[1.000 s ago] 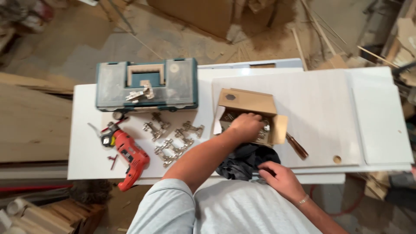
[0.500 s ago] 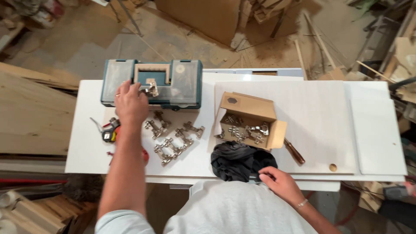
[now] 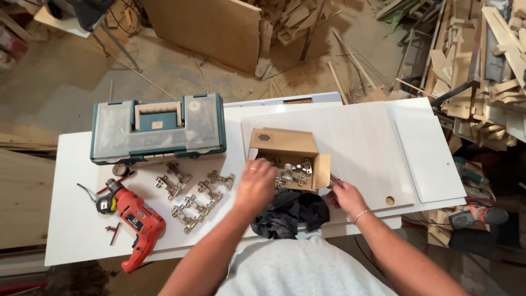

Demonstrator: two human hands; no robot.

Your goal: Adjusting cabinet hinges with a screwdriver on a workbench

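I see open white counter (image 3: pixel 361 142) to the right of the cardboard box (image 3: pixel 287 156), out to the small round hole (image 3: pixel 389 200), so a hand could pass there. On the left, the toolbox (image 3: pixel 158 130) blocks the far edge, the hinges (image 3: pixel 192 193) are scattered between it and my left hand (image 3: pixel 255 186), and the red drill (image 3: pixel 134 219) lies near the front. A dark cloth (image 3: pixel 290 212) crowds the near edge; something thin beside the box may sit under my right hand (image 3: pixel 345 196).

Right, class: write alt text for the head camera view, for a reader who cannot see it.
A person's left hand reaches into an open cardboard box of metal hinges on a white worktable, while the right hand rests beside the box. More hinges, a red drill and a teal toolbox lie left.
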